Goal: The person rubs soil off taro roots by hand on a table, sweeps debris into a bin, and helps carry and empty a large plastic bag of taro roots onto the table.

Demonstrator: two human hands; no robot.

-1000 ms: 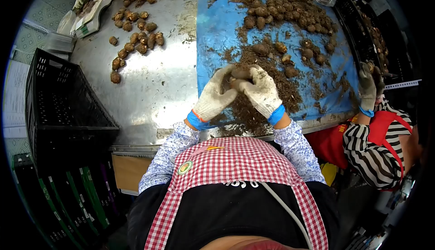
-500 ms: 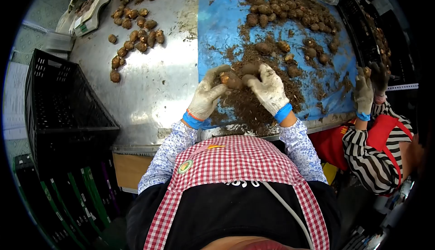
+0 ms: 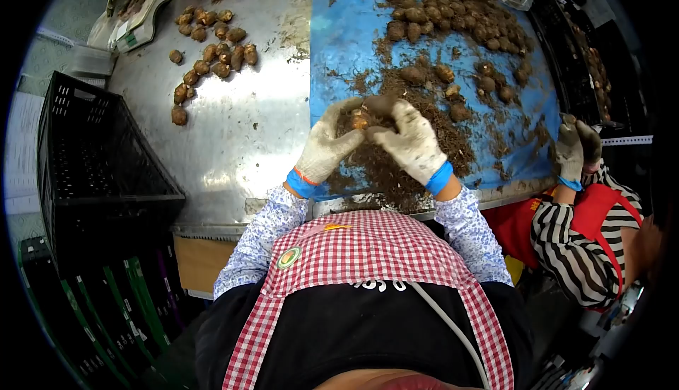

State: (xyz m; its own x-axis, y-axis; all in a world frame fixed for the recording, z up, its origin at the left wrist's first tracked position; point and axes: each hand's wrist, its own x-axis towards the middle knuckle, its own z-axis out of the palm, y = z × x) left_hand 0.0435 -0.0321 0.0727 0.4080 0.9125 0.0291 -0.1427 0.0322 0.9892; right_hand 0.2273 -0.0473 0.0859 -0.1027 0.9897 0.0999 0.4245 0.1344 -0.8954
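Note:
Between my gloved hands is a small brown taro corm (image 3: 361,118), its paler orange end turned toward me. My left hand (image 3: 324,142) curls its fingers and thumb around the left side. From the right, my right hand (image 3: 411,141) closes on the same corm, its dirt-darkened fingertips over the far side. Both are above a blue sheet (image 3: 336,50) strewn with dark soil and root fibres (image 3: 396,178). A few loose taros (image 3: 453,91) lie just beyond my right hand, and a large heap of soil-covered taros (image 3: 453,15) is farther back.
Cleaner taros (image 3: 219,57) are spread on the metal table (image 3: 276,107) at left. A black crate (image 3: 106,199) stands at the left edge, near a scale (image 3: 141,22) and a co-worker's gloved hands. Another co-worker's gloved hands (image 3: 571,149) are at right, by a black crate (image 3: 559,29).
The taro has turned in my grip, from lying sideways to showing its paler end toward me. At top left, the co-worker's hand has moved from the taro pile toward the scale.

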